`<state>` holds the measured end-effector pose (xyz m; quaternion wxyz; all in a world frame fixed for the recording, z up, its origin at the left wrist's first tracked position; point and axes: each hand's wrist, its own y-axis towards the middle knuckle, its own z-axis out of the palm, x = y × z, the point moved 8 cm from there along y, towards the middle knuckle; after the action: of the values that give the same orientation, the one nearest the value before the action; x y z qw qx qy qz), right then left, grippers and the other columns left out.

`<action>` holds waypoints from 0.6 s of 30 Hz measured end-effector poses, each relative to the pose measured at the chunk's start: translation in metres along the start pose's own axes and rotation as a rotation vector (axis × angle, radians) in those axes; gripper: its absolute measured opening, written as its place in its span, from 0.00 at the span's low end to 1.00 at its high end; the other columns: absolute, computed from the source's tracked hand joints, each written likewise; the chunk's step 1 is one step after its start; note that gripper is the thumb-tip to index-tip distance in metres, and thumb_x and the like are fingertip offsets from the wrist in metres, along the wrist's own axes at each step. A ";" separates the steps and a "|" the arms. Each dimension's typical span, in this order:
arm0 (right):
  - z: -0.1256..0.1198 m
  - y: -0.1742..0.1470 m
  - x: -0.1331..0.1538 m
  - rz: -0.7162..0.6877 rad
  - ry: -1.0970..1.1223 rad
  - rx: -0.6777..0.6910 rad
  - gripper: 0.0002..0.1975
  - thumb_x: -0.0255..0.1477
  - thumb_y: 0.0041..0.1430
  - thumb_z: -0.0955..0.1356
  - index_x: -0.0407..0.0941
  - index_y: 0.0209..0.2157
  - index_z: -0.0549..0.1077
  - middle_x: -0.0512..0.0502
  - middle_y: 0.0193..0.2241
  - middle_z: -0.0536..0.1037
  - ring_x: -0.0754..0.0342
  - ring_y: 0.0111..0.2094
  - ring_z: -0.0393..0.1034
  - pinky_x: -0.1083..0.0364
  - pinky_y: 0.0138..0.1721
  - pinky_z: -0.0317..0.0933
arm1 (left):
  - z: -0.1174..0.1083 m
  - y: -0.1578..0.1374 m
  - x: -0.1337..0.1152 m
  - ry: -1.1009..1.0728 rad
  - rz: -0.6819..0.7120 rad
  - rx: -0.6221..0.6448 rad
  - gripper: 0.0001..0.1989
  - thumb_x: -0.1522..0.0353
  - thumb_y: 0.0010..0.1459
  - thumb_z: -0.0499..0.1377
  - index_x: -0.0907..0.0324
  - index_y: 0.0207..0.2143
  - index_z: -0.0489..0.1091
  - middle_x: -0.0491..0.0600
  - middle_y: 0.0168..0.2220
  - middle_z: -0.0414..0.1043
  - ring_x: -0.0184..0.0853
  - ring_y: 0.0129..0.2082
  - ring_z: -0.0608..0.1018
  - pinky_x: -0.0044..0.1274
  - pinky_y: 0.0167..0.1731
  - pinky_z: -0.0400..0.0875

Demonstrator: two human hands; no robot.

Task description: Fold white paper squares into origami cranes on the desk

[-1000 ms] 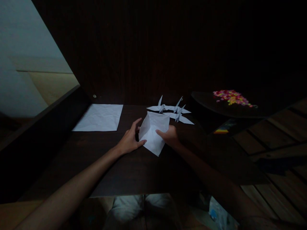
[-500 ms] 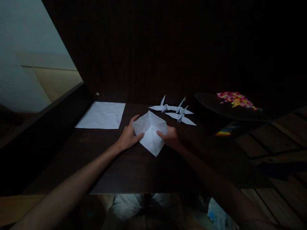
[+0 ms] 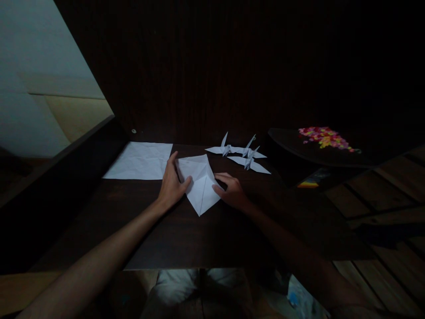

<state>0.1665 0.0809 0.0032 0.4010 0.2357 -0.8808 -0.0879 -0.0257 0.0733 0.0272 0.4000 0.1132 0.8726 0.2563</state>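
A partly folded sheet of white paper (image 3: 201, 190) is between my hands over the dark tabletop, one corner pointing toward me and creases running through its middle. My left hand (image 3: 173, 184) grips its left side, thumb on top and fingers behind the edge. On the opposite edge, my right hand (image 3: 230, 189) pinches the paper with thumb in front and fingers behind. Just beyond lie white paper cranes (image 3: 248, 163), three of them close together with wings spread. A flat, creased white sheet (image 3: 141, 159) rests behind my left hand.
The dark wooden table (image 3: 159, 248) has a raised side board (image 3: 66, 173) at left and a tall dark panel (image 3: 199, 71) behind. To the right stands a black object (image 3: 282, 144) with a colourful flower-like pattern (image 3: 327, 137). Wooden slats (image 3: 392, 190) show at far right.
The folded paper has shifted left and turned, its upper left part now spread wider. My left hand has moved left with it; the right hand has slid lower along the right edge.
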 end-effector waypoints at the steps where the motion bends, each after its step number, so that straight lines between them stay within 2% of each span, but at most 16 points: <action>1: 0.002 -0.001 0.001 -0.020 -0.015 0.016 0.18 0.27 0.52 0.66 0.44 0.46 0.75 0.41 0.46 0.76 0.46 0.48 0.69 0.47 0.51 0.61 | 0.000 0.000 -0.002 0.014 0.016 -0.003 0.42 0.69 0.49 0.62 0.62 0.62 0.44 0.62 0.60 0.54 0.48 0.60 0.61 0.40 0.58 0.58; 6: 0.013 -0.004 0.003 -0.104 -0.097 0.069 0.20 0.29 0.54 0.66 0.43 0.50 0.72 0.38 0.50 0.74 0.45 0.53 0.65 0.42 0.55 0.57 | -0.001 0.000 -0.005 0.057 0.056 -0.006 0.45 0.67 0.47 0.65 0.62 0.62 0.43 0.62 0.60 0.53 0.49 0.61 0.59 0.41 0.60 0.54; 18: 0.023 -0.012 0.014 -0.257 -0.192 0.179 0.29 0.34 0.53 0.69 0.42 0.56 0.66 0.35 0.55 0.69 0.43 0.57 0.60 0.41 0.55 0.54 | 0.003 -0.001 0.002 0.057 0.056 -0.001 0.48 0.67 0.47 0.65 0.62 0.63 0.39 0.64 0.63 0.48 0.49 0.63 0.57 0.39 0.60 0.55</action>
<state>0.1452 0.0628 -0.0069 0.2781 0.3715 -0.8821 -0.0816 -0.0248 0.0742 0.0242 0.3678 0.1299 0.8801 0.2708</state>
